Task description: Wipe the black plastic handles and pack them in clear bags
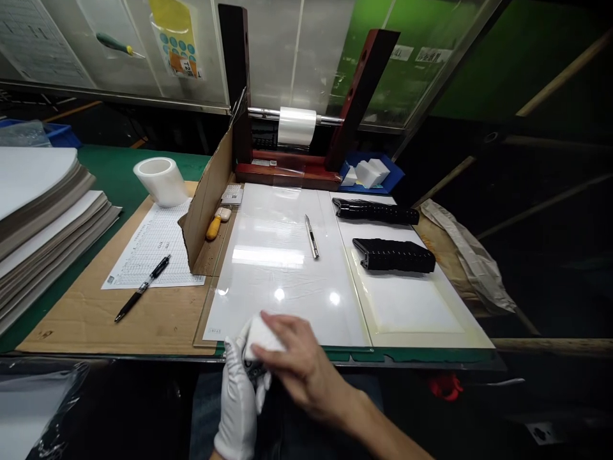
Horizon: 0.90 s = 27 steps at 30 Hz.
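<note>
Our right hand pinches a soft-looking white block, best held sidewise; our left hand curls fingers around a dark piece.

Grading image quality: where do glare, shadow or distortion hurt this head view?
Head view: bright reflections wash out patches of the white work surface; the far right and the space below the table sink into shadow; the sheet stack at left looks stretched; the dark item in the gloved left hand is hard to make out.
</note>
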{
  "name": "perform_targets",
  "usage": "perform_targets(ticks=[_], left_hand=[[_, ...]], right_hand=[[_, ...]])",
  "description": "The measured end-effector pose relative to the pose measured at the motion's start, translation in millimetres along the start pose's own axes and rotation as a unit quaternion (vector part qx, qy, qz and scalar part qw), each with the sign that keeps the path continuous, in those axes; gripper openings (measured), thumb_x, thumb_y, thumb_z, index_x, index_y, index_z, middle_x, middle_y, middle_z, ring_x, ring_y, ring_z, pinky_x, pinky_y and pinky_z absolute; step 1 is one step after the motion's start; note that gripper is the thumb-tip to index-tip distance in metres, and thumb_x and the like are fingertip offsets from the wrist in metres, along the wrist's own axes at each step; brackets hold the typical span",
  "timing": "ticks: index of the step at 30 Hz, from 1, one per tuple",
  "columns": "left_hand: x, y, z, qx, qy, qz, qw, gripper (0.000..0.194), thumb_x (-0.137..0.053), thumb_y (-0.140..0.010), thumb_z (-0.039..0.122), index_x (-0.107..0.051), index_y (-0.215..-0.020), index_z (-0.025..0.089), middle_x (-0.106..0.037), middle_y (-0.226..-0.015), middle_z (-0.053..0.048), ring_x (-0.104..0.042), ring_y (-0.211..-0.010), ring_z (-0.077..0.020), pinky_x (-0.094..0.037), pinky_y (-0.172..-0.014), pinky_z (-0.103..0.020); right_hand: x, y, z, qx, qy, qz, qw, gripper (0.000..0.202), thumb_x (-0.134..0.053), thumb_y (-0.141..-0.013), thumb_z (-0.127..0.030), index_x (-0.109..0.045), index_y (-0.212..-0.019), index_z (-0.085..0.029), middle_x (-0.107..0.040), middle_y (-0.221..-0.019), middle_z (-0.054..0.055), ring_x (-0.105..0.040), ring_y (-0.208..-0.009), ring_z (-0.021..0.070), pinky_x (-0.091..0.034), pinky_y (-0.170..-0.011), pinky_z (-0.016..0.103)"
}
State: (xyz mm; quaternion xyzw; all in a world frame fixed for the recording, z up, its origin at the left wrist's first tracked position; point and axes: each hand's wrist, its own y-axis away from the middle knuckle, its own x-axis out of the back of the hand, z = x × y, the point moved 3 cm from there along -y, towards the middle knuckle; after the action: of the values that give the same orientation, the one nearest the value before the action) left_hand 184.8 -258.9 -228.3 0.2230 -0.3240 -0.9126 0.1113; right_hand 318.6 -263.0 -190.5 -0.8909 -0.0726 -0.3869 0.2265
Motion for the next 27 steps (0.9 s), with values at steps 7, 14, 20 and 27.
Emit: perform_targets(ticks=[7,14,20,27], left_hand=[[0.8,-3,-9,-0.041,-0.001,-0.031,0.999,0.075,-0.061,-0.079,0.077,-0.067,-0.129,0.021,-0.074,-0.084,-0.005,-0.066,-0.063,-0.013,-0.052,-0.05,-0.017],[-7.3,0,-6,-0.087,-0.061,-0.035,0.994,0.079,-0.065,-0.076,0.077,-0.065,-0.127,0.017,-0.063,-0.063,0.001,-0.054,-0.049,-0.0106,-0.045,-0.043,-0.017],[1.7,2,11,-0.082,-0.209,-0.091,0.97,0.074,-0.049,-0.089,0.073,-0.061,-0.128,0.011,-0.05,-0.046,0.006,-0.031,-0.031,-0.0061,-0.025,-0.03,-0.015],[15.4,16,52,0.043,-0.205,-0.248,0.946,0.065,-0.07,-0.081,0.06,-0.069,-0.126,0.013,-0.044,-0.032,0.006,-0.032,-0.025,-0.0087,-0.026,-0.028,-0.017]], right_hand=[[-3,7,-6,-0.075,0.061,0.034,0.995,0.045,-0.047,-0.097,-0.01,-0.06,-0.135,-0.033,-0.044,-0.155,0.01,-0.043,-0.129,0.0305,-0.047,-0.095,0.054],[-14,11,-5,-0.139,0.111,0.088,0.98,0.053,-0.044,-0.097,-0.006,-0.055,-0.141,-0.032,-0.039,-0.157,0.012,-0.041,-0.133,0.0318,-0.046,-0.095,0.055],[19,22,19,-0.295,-0.035,0.116,0.948,0.038,-0.046,-0.104,-0.035,-0.055,-0.14,-0.041,-0.037,-0.16,0.003,-0.035,-0.144,0.0311,-0.033,-0.112,0.06],[40,10,-11,-0.366,-0.519,-0.138,0.76,0.05,-0.063,-0.093,-0.056,-0.062,-0.135,-0.029,-0.064,-0.137,0.004,-0.053,-0.133,0.0272,-0.03,-0.119,0.045]])
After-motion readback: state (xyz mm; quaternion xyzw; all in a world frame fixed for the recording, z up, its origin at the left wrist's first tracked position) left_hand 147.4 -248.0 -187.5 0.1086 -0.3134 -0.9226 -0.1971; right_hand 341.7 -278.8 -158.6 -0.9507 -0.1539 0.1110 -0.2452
